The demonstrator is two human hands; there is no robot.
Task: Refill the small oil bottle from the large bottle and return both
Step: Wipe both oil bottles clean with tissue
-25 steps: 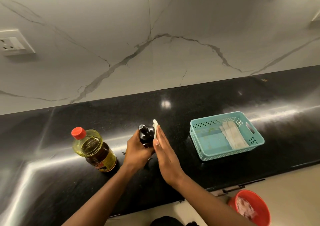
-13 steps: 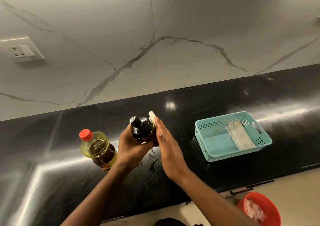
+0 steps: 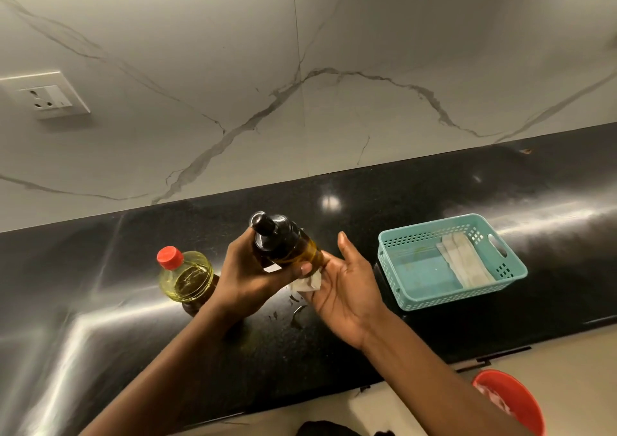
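Observation:
My left hand (image 3: 245,277) grips the small oil bottle (image 3: 283,242), a dark amber bottle with a black pump cap, held tilted above the black counter (image 3: 434,188). My right hand (image 3: 347,288) lies palm up under the bottle's base, pressing a small white tissue (image 3: 307,282) against it. The large oil bottle (image 3: 185,277), clear with yellow oil and a red cap, stands on the counter just left of my left wrist.
A teal plastic basket (image 3: 414,298) with a folded cloth (image 3: 462,260) inside sits to the right. Oil drops (image 3: 297,313) spot the counter below my hands. A red bin (image 3: 521,399) stands on the floor at lower right. A wall socket (image 3: 50,96) is at upper left.
The small bottle has been lifted off the counter and tilted. My right hand, flat against its side before, has turned palm up under its base with the tissue.

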